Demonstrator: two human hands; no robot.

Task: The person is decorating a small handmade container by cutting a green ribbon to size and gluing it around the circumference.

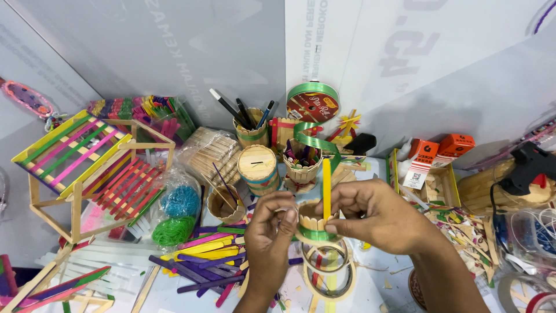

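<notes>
Grey and white printed panels stand behind a white craft table [116,255] crowded with stick work. Over its middle, my left hand [267,229] and my right hand [370,213] meet around a small round cup built of upright plain wooden craft sticks [311,219]. My left fingers are curled and pinch the cup's near rim; my right fingers press together on its far side, gripping a yellow flat craft stick [326,184] that rises upright above the rim. A shiny green ribbon [313,233] bands the cup's base and runs up in a curl to a green ribbon spool [313,99] propped against the wall. Just below the cup lie rolls of pale tape [328,268]. Left of my hands, loose purple, yellow and pink sticks [200,261] lie in a heap, and farther left stands a little roofed frame of coloured sticks [87,168]. At the far right rests a black glue gun [530,165].
</notes>
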